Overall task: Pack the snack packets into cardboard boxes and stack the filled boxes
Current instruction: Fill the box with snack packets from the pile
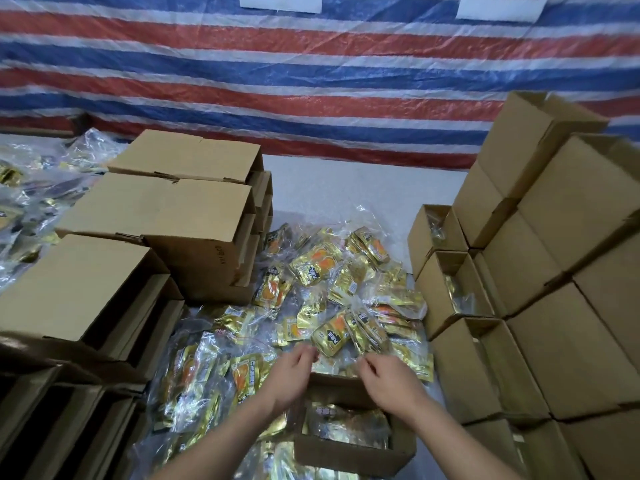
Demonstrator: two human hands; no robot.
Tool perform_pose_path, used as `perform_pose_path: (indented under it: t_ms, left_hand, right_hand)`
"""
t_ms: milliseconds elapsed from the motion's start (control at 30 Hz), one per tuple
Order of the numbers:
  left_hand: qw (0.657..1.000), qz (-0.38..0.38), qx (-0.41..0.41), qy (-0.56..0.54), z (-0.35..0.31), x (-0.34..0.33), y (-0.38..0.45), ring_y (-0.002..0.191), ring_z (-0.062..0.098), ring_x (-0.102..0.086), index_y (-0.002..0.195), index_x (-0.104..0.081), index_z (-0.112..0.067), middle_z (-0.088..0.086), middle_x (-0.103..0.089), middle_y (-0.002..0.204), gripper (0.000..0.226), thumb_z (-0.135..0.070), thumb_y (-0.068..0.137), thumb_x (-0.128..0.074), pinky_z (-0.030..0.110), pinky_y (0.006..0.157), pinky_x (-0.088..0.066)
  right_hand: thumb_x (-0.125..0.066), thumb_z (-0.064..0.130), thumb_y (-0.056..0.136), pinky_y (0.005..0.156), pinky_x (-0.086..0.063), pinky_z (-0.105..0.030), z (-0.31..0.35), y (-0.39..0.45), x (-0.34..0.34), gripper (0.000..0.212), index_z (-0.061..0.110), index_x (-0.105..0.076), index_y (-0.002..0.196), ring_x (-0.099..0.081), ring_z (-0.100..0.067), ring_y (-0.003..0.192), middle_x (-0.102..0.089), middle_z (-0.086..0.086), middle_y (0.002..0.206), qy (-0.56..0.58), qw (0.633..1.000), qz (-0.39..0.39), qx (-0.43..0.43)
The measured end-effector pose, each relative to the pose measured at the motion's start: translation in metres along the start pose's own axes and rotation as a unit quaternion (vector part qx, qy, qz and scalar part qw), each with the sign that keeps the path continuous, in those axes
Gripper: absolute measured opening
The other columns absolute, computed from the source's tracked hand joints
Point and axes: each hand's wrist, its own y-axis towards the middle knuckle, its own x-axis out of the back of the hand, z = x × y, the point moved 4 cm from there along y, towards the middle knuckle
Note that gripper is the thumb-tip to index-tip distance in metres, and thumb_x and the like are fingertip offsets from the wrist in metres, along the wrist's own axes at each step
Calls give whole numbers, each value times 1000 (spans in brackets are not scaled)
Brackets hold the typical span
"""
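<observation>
The two white paper sheets (280, 1) on the striped tarpaulin (311, 81) are cut off by the top edge, their print unreadable.

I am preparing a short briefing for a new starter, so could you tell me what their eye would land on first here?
First, the heap of gold snack packets in clear wrap, spread across the middle of the surface. Next, the stacks of cardboard boxes on the right and more boxes on the left. Nearest the camera, the left hand and right hand reach over an open box already holding packets.
</observation>
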Motion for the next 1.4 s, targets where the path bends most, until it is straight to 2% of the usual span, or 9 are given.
perform_pose_path:
  t_ms: [100, 200, 333, 467, 533, 800, 1000, 1200, 1400]
  left_hand:
    - [986, -23, -88, 142, -38, 4, 34, 100, 13, -62, 112, -63, -25, -6, -67, 109, 22, -34, 104, -44, 28, 84, -48]
    - [934, 6, -179, 309, -76, -14, 69, 112, 22, -59, 129, -58, -17, 3, -64, 125, 32, -28, 102, -46, 32, 92, -46]
    - [806, 74, -242, 536, -102, -54, 108, 125, 26, -51, 143, -44, -16, 8, -52, 141, 51, -12, 93, -55, 40, 106, -43]
    - [647, 150, -297, 686, -104, -91, 134, 140, 31, -37, 150, -31, -12, 13, -36, 154, 73, -18, 88, -70, 46, 116, -31]
    - [610, 179, -306, 709, -104, -105, 145, 139, 31, -37, 149, -32, -12, 14, -38, 153, 71, -21, 89, -69, 46, 116, -29]
    - [569, 232, -276, 739, -96, -136, 169, 130, 31, -48, 141, -47, -11, 12, -54, 139, 62, -31, 88, -73, 45, 111, -37]
    - [596, 221, -249, 731, -83, -134, 173, 133, 34, -45, 142, -43, -7, 16, -49, 142, 72, -31, 83, -78, 45, 112, -34]
    - [581, 211, -266, 739, -68, -127, 174, 139, 35, -34, 148, -36, -9, 17, -37, 150, 93, -51, 76, -78, 47, 114, -29]
    - [634, 197, -267, 699, -62, -115, 166, 119, 31, -56, 141, -39, -2, 13, -60, 127, 80, -43, 83, -75, 45, 112, -34]
  right_hand:
    - [-39, 47, 102, 56, -38, -30, -8, 0, 10, 40, 30, -47, 67, -54, -8, 64, -56, 7, 67, 12, 999, -29, -9]
    - [-42, 44, 100, 59, -38, -35, -16, -1, 16, 39, 27, -46, 66, -54, -14, 67, -54, 7, 66, 31, 999, -35, -24]
    - [-42, 45, 101, 54, -34, -29, -28, 2, 25, 40, 26, -46, 66, -51, -10, 61, -53, 3, 64, 67, 996, -50, -41]
    - [-42, 42, 102, 66, -43, -39, -36, 14, 42, 39, 22, -49, 69, -57, -18, 70, -57, 1, 70, 104, 989, -83, -59]
    - [-42, 41, 101, 69, -45, -39, -41, 22, 51, 37, 22, -50, 70, -59, -20, 74, -60, 0, 73, 122, 986, -95, -64]
    - [-44, 43, 101, 57, -40, -28, -63, 30, 65, 40, 21, -50, 68, -52, -7, 61, -55, 1, 66, 164, 975, -123, -89]
    - [-45, 41, 101, 56, -38, -30, -67, 26, 59, 37, 18, -53, 73, -50, -9, 60, -55, 1, 66, 180, 973, -104, -101]
    - [-47, 38, 101, 55, -36, -27, -61, 20, 56, 37, 20, -54, 70, -45, -5, 55, -53, 3, 62, 210, 967, -100, -105]
    - [-47, 36, 102, 55, -33, -28, -54, 13, 61, 38, 21, -50, 67, -43, -7, 56, -49, 4, 63, 215, 966, -98, -101]
